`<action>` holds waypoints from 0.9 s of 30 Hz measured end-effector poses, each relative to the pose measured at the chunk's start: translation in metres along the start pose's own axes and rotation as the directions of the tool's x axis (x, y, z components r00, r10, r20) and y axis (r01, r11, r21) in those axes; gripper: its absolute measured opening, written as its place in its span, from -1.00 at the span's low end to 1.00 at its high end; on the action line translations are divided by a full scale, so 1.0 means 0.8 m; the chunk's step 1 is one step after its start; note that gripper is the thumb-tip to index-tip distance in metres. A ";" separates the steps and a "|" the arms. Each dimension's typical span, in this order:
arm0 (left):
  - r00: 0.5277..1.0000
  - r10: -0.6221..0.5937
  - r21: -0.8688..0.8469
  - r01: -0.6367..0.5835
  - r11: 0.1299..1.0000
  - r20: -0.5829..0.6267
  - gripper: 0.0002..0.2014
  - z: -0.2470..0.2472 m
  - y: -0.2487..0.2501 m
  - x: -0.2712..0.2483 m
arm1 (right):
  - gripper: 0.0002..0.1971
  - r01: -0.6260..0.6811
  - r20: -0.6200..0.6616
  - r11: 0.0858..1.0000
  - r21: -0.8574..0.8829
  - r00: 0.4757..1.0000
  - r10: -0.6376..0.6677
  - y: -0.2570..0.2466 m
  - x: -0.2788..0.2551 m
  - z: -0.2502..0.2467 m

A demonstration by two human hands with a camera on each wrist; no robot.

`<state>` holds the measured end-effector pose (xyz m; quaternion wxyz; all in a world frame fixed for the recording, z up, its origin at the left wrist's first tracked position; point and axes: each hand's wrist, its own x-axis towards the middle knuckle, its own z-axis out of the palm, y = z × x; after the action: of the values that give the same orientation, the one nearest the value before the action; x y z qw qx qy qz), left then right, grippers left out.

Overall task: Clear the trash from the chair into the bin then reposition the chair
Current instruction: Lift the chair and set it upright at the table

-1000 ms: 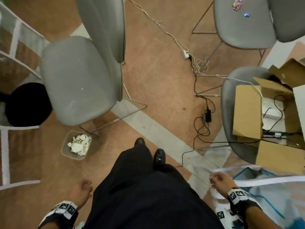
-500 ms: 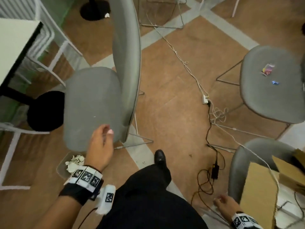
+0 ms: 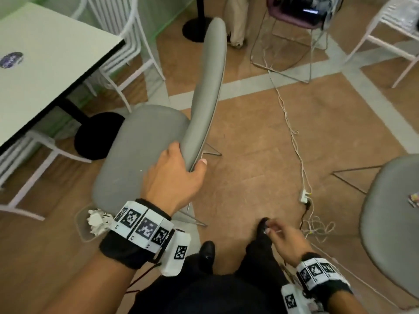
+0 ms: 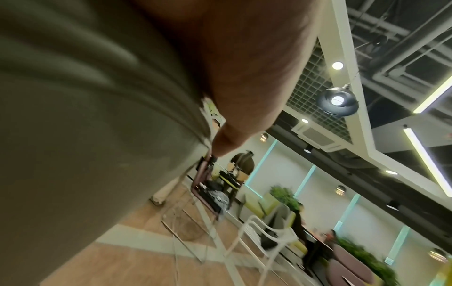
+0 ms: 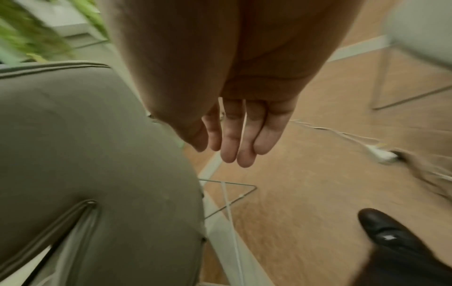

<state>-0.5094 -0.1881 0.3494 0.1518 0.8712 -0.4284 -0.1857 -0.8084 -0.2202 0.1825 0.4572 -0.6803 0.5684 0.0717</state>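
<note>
A grey chair stands ahead of me, its seat (image 3: 136, 150) bare and its backrest (image 3: 208, 87) edge-on in the head view. My left hand (image 3: 188, 160) grips the near end of the backrest, fingers on the seat side and thumb (image 4: 227, 143) on the back. The padded backrest (image 4: 85, 135) fills the left wrist view. My right hand (image 3: 275, 232) hangs low by my right leg, apart from the chair and holding nothing; its fingers (image 5: 234, 147) are straight. A small bin (image 3: 82, 230) with crumpled white paper (image 3: 97, 223) sits on the floor under the seat's near edge.
A white table (image 3: 45, 64) on a black round base (image 3: 97, 134) and white chairs (image 3: 127, 41) stand left of the chair. White cables (image 3: 294, 141) and a power strip (image 3: 306, 196) lie on the floor to the right. A second grey chair (image 3: 390, 223) carries wrappers (image 3: 413, 200).
My left hand rose from beside my thigh to the chair and now grips the backrest. My view has swung up towards the table. My right hand lifted off the cables.
</note>
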 end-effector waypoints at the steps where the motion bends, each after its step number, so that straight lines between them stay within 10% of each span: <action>1: 0.999 -0.039 0.035 0.040 0.999 -0.024 -0.50 0.001 0.010 0.005 | -0.88 0.080 0.033 0.997 0.001 0.996 -0.080 -0.017 0.021 -0.021; 5: 0.959 -0.260 0.069 0.269 0.961 -0.116 -0.44 0.010 0.054 0.029 | -0.84 0.415 0.146 0.908 -0.060 0.904 -0.403 -0.099 0.117 -0.117; 10: 0.826 -0.519 0.050 0.541 0.839 -0.219 -0.28 0.018 0.098 0.049 | -0.64 0.755 0.164 0.619 -0.218 0.653 -0.739 -0.242 0.202 -0.246; 17: 0.608 -0.730 0.045 0.777 0.628 -0.313 -0.08 0.023 0.126 0.071 | -0.35 0.853 0.297 0.147 -0.501 0.329 -0.897 -0.416 0.277 -0.321; 22: 0.545 -0.752 0.028 0.816 0.577 -0.371 -0.16 0.027 0.132 0.074 | -0.18 0.740 0.507 -0.120 -0.662 0.324 -0.799 -0.472 0.325 -0.320; 27: 0.546 -0.727 0.073 0.817 0.572 -0.417 -0.17 0.029 0.136 0.076 | -0.17 0.698 0.482 -0.143 -0.701 0.317 -0.817 -0.469 0.330 -0.319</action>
<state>-0.5607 -0.3028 0.3632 0.0099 0.9996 0.0164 -0.0223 -0.5109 -0.6104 0.3684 -0.0241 -0.9991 -0.0315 0.0140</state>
